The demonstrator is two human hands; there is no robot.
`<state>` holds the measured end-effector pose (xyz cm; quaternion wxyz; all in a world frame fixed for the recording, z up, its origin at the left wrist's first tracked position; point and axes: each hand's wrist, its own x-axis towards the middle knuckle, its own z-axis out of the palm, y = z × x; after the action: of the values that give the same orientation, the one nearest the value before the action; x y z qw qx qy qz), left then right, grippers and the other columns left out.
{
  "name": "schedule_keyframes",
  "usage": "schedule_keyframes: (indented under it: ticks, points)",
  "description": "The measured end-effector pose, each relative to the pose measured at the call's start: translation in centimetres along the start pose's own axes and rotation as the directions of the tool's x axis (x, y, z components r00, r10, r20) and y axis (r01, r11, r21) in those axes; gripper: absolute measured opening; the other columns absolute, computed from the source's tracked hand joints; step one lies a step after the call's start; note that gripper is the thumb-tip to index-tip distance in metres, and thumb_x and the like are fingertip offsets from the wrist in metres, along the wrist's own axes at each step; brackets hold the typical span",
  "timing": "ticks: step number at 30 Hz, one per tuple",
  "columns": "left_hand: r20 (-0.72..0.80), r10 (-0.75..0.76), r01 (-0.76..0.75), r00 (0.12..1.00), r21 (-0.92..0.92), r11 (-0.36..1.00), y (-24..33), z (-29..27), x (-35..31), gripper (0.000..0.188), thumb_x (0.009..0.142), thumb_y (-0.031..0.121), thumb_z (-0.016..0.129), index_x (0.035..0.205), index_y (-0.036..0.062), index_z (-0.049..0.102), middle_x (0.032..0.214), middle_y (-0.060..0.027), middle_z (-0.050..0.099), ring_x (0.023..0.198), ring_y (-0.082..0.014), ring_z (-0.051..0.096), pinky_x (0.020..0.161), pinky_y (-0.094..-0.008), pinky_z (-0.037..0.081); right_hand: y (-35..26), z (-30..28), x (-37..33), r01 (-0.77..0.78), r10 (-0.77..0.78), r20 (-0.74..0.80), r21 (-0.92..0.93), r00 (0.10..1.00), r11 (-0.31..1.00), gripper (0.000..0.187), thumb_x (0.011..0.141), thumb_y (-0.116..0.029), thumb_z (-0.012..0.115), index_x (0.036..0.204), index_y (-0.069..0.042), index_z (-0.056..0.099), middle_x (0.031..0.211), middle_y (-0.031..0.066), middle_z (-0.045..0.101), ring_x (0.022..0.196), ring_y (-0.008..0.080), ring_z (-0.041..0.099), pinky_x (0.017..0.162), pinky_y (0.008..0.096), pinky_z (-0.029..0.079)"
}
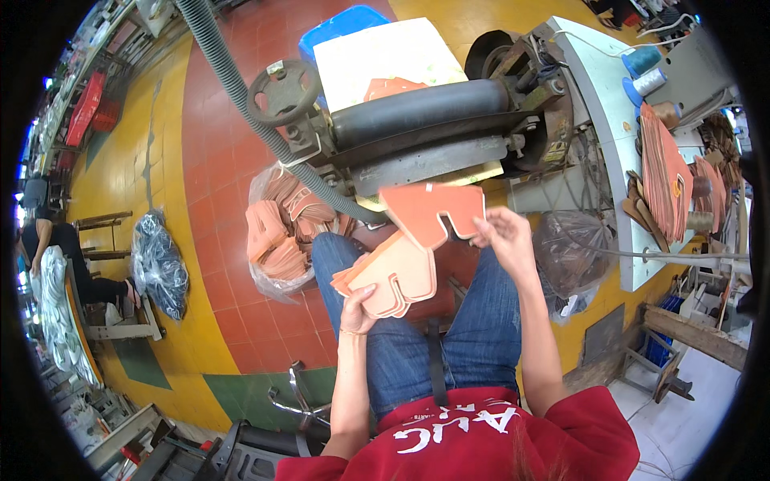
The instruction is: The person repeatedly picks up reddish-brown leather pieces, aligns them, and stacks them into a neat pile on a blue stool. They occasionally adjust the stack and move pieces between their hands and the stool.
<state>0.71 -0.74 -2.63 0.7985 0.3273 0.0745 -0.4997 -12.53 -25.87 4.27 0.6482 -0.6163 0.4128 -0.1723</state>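
My left hand (pixel 358 311) is closed around the lower edge of a fanned stack of cut leather pieces (pixel 401 276), pale side up, each with a narrow slot. Between finger and thumb, my right hand (pixel 505 239) pinches the right corner of a single orange-brown leather piece (pixel 423 210). This piece has a notch in its lower edge and overlaps the top of the stack. Its far edge lies near the front of a machine with a wide dark roller (pixel 421 111); whether it touches the machine I cannot tell.
A plastic bag of leather pieces (pixel 281 228) stands left of my knee. A handwheel (pixel 282 92) and grey hose (pixel 241 88) flank the machine. At right, a white table (pixel 609 120) carries thread spools (pixel 648 82) and upright leather stacks (pixel 664 172). Another person (pixel 68 248) sits far left.
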Motion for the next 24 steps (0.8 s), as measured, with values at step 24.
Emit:
schedule_keyframes:
  ticks: [24]
  points:
    - [0.066, 0.025, -0.018, 0.997, -0.101, 0.995, 0.2, 1.0, 0.0, 0.071, 0.074, 0.012, 0.066, 0.137, 0.0002, 0.033, 0.132, -0.0148, 0.047, 0.125, -0.0261, 0.046, 0.106, -0.0379, 0.04, 5.0, 4.1, 3.5, -0.009, 0.07, -0.352, 0.172, 0.933, 0.985, 0.022, 0.088, -0.016, 0.067, 0.105, -0.003, 0.061, 0.076, 0.0017, 0.06, 0.062, 0.0057, 0.054, 0.054, 0.0208, 0.044]
